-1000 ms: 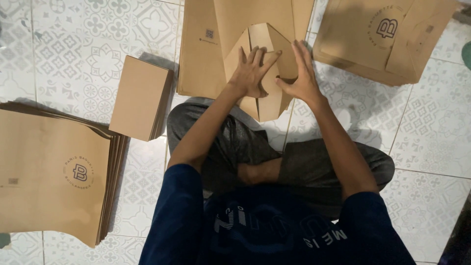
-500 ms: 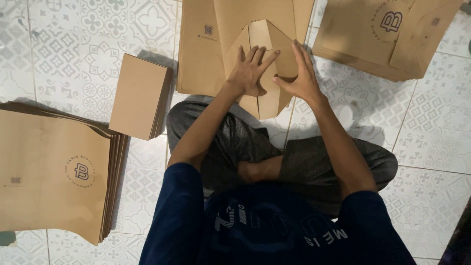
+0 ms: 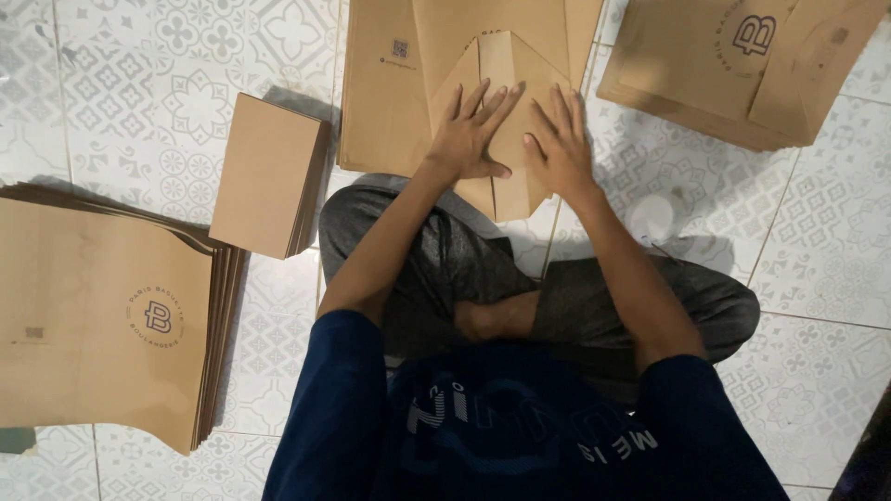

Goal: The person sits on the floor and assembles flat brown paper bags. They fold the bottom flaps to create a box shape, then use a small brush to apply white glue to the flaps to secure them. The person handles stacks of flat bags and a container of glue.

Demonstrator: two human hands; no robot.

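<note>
Lying leftmost on the tiled floor (image 3: 139,102) is a stack of flat brown paper bags (image 3: 102,315), then a smaller kraft stack (image 3: 264,172). Left hand (image 3: 469,134) and right hand (image 3: 557,148), fingers spread flat, grasping nothing, press a folded paper bag (image 3: 506,70).

Home floor workspace: patterned tiles (image 3: 167,83), stacked paper bags (image 3: 102,315).

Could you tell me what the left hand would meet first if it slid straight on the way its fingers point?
The left hand lies flat on the folded paper bag; sliding on, it would probably cross that bag's fold, then reach the flat sheets beneath.
</note>
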